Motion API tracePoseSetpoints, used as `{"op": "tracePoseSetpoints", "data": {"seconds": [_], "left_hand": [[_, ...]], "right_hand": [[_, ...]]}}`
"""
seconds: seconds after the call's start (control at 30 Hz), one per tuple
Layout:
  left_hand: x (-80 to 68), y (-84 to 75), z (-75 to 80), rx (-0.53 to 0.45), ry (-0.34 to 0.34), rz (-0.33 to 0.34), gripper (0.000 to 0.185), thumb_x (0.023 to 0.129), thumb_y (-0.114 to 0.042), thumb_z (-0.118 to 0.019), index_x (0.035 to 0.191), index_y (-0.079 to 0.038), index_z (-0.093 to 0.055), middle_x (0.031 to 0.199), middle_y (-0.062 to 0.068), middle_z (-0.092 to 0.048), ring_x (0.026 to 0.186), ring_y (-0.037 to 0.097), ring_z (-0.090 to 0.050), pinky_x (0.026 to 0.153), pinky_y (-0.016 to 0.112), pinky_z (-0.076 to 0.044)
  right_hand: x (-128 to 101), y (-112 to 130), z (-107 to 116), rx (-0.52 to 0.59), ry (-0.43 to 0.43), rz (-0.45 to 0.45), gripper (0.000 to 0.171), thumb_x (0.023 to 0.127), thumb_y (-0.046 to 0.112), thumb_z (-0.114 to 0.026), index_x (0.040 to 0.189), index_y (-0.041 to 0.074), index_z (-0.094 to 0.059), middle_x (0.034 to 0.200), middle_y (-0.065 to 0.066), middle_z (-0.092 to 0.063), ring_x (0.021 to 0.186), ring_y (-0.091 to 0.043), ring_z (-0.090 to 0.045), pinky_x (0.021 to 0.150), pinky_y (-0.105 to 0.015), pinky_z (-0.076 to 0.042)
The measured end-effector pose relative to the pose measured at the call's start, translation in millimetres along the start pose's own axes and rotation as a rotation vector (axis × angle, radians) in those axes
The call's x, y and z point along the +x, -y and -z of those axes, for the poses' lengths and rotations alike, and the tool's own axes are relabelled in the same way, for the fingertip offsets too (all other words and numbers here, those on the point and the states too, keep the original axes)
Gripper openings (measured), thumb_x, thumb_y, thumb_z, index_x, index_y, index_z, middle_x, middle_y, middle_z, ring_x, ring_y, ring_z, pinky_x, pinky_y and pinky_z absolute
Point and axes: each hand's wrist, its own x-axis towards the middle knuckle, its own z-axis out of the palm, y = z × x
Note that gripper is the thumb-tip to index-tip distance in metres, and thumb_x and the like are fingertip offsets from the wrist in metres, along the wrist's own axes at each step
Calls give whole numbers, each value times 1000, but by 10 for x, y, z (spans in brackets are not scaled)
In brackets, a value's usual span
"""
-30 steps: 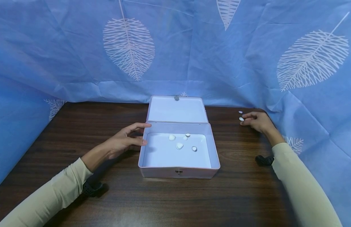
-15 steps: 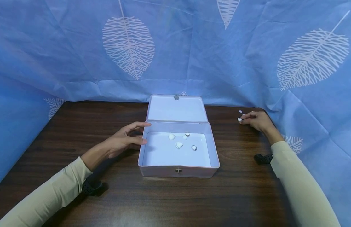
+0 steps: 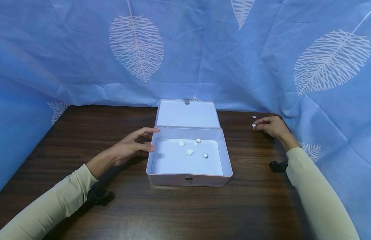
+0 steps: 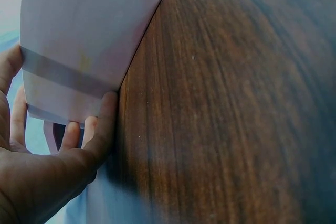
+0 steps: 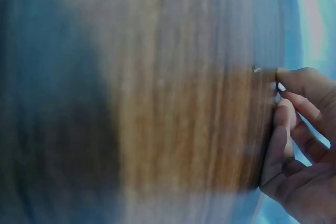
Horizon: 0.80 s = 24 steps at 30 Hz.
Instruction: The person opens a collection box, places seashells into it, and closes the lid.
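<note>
Evidently, most of the gathering is done, at least as far as I can judge from how things lie. Just to the right of my left hand sits the box, its lid folded back beyond my fingers, and on its floor I count five small white pieces, loosely scattered rather than arranged. My left hand has its fingers extended and spread, resting against the near side wall; the thumb lies at the rim and the others reach along toward the back corner, so it seems to steady the box more than grip it.

Well off to the other side, my right hand pinches a sixth piece between thumb and fingertip, low over the table. Just beyond those fingertips lies one more loose piece, which nothing touches. So, by my reckoning, two are left to go in: the one in my pinch and that loose one. Whether another hides behind my right fingers, I cannot tell. Closing the lid would probably be a later matter, since nothing blocks the box's mouth now.
</note>
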Motion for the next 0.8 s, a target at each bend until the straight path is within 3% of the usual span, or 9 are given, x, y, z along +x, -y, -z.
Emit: {"op": "tracePoseSetpoints", "data": {"seconds": [0.1, 0.2, 0.33, 0.5, 0.8], "left_hand": [[1, -2, 2, -4, -2, 1, 78, 102, -15, -82, 172, -19, -47, 168, 23, -36, 140, 39, -53, 110, 45, -59], [3, -3, 2, -8, -6, 5, 78, 102, -15, -83, 172, -19, -47, 168, 23, -36, 140, 38, -53, 109, 44, -60], [4, 0, -2, -18, -6, 10, 78, 101, -15, -84, 171, -20, -49, 169, 22, -36, 139, 37, -53, 109, 42, -60], [1, 0, -5, -22, -7, 5, 78, 101, -15, -84, 171, -20, -49, 170, 22, -36, 139, 37, -52, 108, 41, -60], [6, 3, -9, -29, -14, 13, 79, 100, -16, -85, 170, -20, -50, 170, 21, -35, 140, 37, -52, 108, 39, -59]], "right_hand": [[-8, -1, 7, -10, 0, 19, 46, 108, 36, -78, 135, -1, -79, 154, -31, -66, 130, -39, -63, 95, -32, -48], [-18, -9, 13, -2, -9, 24, 47, 110, 37, -75, 137, -2, -78, 150, -29, -69, 111, -27, -69, 83, -27, -53], [-17, -33, 19, 39, -25, 33, 46, 112, 33, -72, 137, -6, -77, 126, -19, -80, 87, -8, -66, 71, -23, -58], [-10, -32, 21, 73, -33, 69, 44, 114, 29, -68, 136, -8, -76, 107, -8, -84, 85, 1, -67, 71, -22, -60], [-73, 58, -25, 103, -75, 89, 44, 111, 29, -74, 136, -7, -77, 117, -12, -86, 82, 3, -72, 73, -20, -63]]}}
